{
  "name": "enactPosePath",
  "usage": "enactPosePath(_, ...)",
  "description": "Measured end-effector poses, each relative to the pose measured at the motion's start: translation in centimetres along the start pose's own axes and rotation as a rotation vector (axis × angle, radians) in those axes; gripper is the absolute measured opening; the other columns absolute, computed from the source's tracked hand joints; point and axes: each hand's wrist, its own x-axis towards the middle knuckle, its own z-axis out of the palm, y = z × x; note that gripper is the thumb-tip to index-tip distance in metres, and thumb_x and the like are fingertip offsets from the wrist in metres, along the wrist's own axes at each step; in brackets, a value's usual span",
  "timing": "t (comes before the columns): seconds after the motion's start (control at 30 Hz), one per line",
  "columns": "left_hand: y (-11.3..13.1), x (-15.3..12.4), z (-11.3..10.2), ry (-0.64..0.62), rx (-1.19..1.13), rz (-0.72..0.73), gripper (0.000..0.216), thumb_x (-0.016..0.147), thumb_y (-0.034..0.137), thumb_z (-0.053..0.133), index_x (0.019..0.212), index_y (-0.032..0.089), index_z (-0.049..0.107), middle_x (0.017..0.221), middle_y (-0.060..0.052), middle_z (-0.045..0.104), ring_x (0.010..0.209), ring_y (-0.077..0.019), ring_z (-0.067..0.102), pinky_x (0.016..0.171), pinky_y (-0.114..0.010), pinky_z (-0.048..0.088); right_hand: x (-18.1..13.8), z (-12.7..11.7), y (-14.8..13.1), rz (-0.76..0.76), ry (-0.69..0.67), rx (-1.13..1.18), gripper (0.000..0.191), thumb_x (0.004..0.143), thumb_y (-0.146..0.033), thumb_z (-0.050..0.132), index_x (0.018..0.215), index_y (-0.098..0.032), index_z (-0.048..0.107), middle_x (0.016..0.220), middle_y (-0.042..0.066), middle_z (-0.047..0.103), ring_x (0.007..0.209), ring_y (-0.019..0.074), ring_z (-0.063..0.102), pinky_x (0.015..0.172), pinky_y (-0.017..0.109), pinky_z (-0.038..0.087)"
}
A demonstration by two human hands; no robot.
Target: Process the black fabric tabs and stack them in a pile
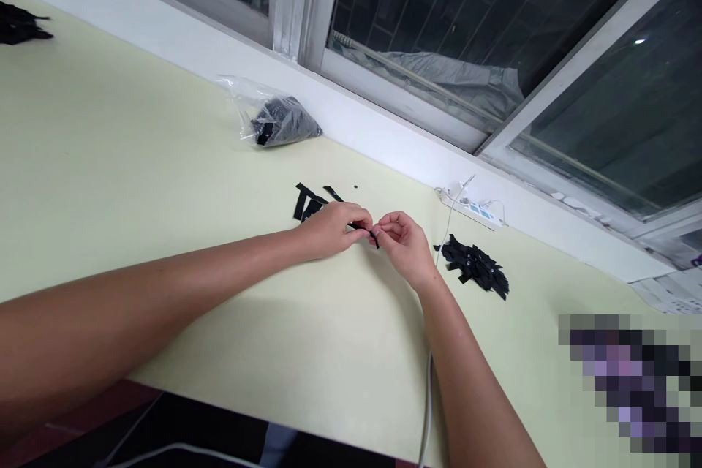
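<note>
Over the middle of the table, my left hand [332, 228] pinches a short black fabric strip [374, 238] between thumb and fingers. My right hand [403, 243] meets it there, its thumb and fingertips closed at the strip's other end. Several black strips [303, 202] lie loose just beyond my left hand, partly covered by it. To the right of my right hand is a heap of black strips [476, 265] with small shiny spots on it. A tiny dark round piece [355, 187] rests on the table beyond my hands.
A clear plastic bag [282, 121] of black pieces stands by the white wall ledge. A power strip [472, 209] lies at the ledge, and a white cable [428, 395] runs past my right forearm. More black strips [22, 23] lie far left on the pale table [137, 161].
</note>
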Motion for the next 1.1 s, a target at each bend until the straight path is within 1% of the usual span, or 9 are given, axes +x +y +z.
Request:
enactPosePath(0.1, 0.05, 0.03, 0.06, 0.016, -0.03, -0.03, 0.012, 0.082, 0.016, 0.058, 0.083, 0.02, 0.069, 0.083, 0.0, 0.071, 0.079, -0.0155, 0.063, 0.073, -0.028, 0.045, -0.09, -0.12, -0.1, 0.018, -0.01, -0.022, 0.04, 0.075, -0.051, 0.075, 0.092, -0.023, 0.053, 0.084, 0.004, 0.07, 0.079, 0.0181, 0.068, 0.077, 0.033, 0.055)
enactPosePath(0.23, 0.24, 0.03, 0.07, 0.016, -0.065, -0.086, 0.01, 0.08, 0.016, 0.06, 0.081, 0.019, 0.069, 0.08, 0.0, 0.07, 0.076, -0.0148, 0.063, 0.07, -0.027, 0.045, -0.13, -0.29, -0.13, 0.031, -0.012, -0.036, 0.044, 0.069, -0.046, 0.082, 0.093, -0.022, 0.055, 0.094, 0.006, 0.071, 0.088, 0.0189, 0.069, 0.083, 0.035, 0.056)
enactPosePath(0.47, 0.0, 0.0, 0.18, -0.012, -0.07, -0.132, 0.007, 0.08, 0.02, 0.061, 0.081, 0.019, 0.068, 0.076, 0.001, 0.068, 0.072, -0.0143, 0.06, 0.066, -0.027, 0.042, -0.03, -0.29, -0.03, 0.071, 0.023, -0.043, 0.04, 0.068, -0.043, 0.083, 0.088, -0.021, 0.057, 0.085, 0.005, 0.073, 0.082, 0.0196, 0.069, 0.081, 0.036, 0.056)
enactPosePath(0.67, -0.16, -0.05, 0.18, -0.043, -0.039, -0.075, 0.006, 0.085, 0.022, 0.057, 0.086, 0.019, 0.061, 0.086, -0.001, 0.065, 0.08, -0.0163, 0.058, 0.072, -0.029, 0.043, 0.1, -0.18, 0.0, 0.123, 0.036, 0.112, 0.045, 0.062, -0.042, 0.087, 0.086, -0.02, 0.057, 0.079, 0.003, 0.073, 0.076, 0.0195, 0.07, 0.082, 0.039, 0.059)
enactPosePath(0.8, 0.01, -0.06, 0.12, -0.066, -0.009, -0.073, 0.004, 0.086, 0.022, 0.055, 0.086, 0.019, 0.058, 0.086, -0.002, 0.064, 0.079, -0.0168, 0.056, 0.071, -0.03, 0.041, 0.08, -0.15, -0.02, 0.132, 0.026, 0.143, 0.046, 0.061, -0.042, 0.088, 0.085, -0.02, 0.057, 0.077, 0.003, 0.073, 0.075, 0.0193, 0.07, 0.083, 0.04, 0.059)
enactPosePath(0.93, 0.08, -0.08, 0.16, -0.083, 0.004, -0.081, 0.005, 0.087, 0.024, 0.054, 0.085, 0.019, 0.057, 0.084, -0.001, 0.063, 0.078, -0.0167, 0.055, 0.07, -0.03, 0.04, -0.01, -0.28, -0.12, 0.144, 0.018, 0.141, 0.046, 0.062, -0.041, 0.088, 0.087, -0.02, 0.056, 0.08, 0.004, 0.073, 0.077, 0.0198, 0.071, 0.084, 0.04, 0.058)
enactPosePath(1.1, 0.14, -0.02, 0.43, -0.047, -0.106, -0.113, 0.007, 0.089, 0.027, 0.054, 0.089, 0.02, 0.057, 0.085, -0.001, 0.063, 0.078, -0.0161, 0.057, 0.071, -0.03, 0.042, 0.05, -0.35, -0.14, 0.12, 0.015, 0.139, 0.046, 0.064, -0.042, 0.086, 0.09, -0.02, 0.055, 0.079, 0.001, 0.071, 0.073, 0.0166, 0.068, 0.08, 0.036, 0.057)
